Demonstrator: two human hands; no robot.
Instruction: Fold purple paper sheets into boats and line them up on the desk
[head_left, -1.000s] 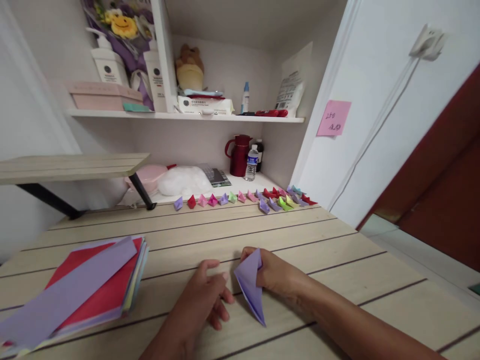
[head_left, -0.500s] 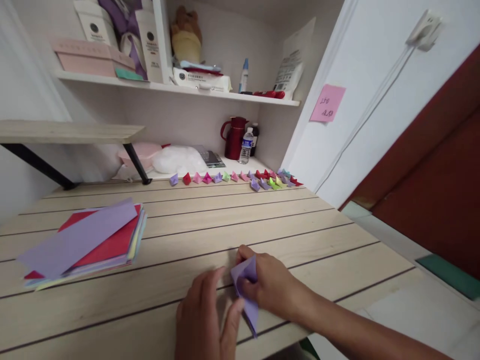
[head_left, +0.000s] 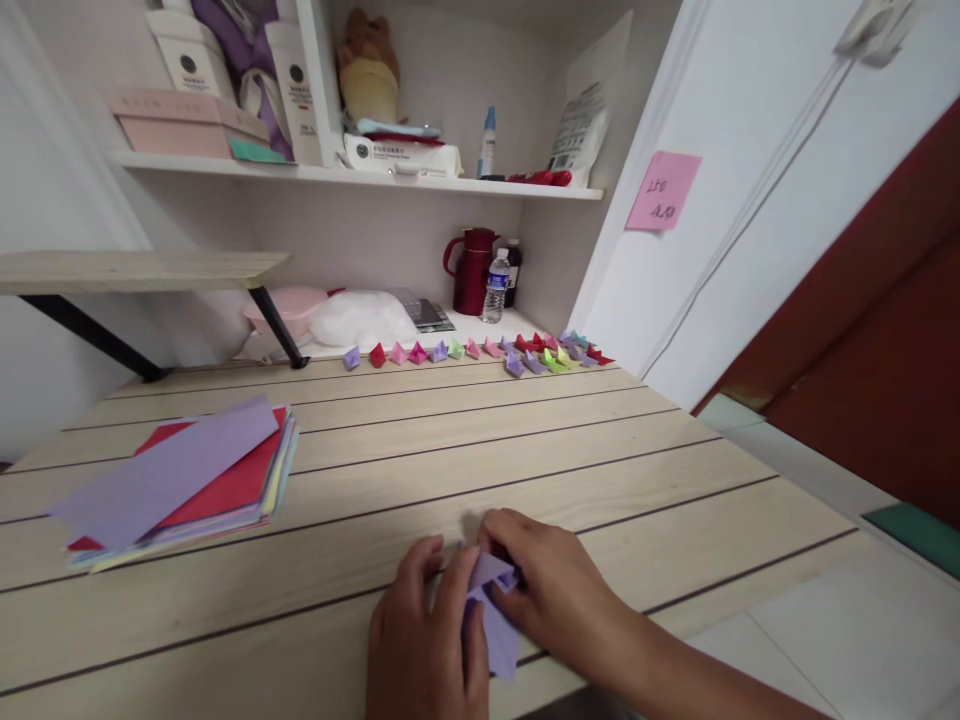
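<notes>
Between my two hands, low over the wooden desk, is a partly folded piece of purple origami paper (head_left: 498, 630). My left hand (head_left: 431, 620) grips its left side, thumb and forefinger closed on the paper. From the right, my right hand (head_left: 551, 580) pinches the upper right part, where a folded flap stands up. Fingers cover some of the folds. A row of small folded paper boats (head_left: 455, 349) in several colours runs along the desk's back edge, bunched closer at the right end.
At the left lies a stack of coloured paper (head_left: 255, 480) with a purple strip (head_left: 172, 470) on top. Behind the desk (head_left: 360, 500) are a red jug (head_left: 474, 270), a water bottle (head_left: 496, 287) and a white bag (head_left: 364, 320). A small raised shelf (head_left: 142, 270) stands at the back left.
My left hand has moved in to the right and closed on the purple paper. The paper's upper flap is now bent over, and my right hand has shifted slightly down. The view has shifted a little.
</notes>
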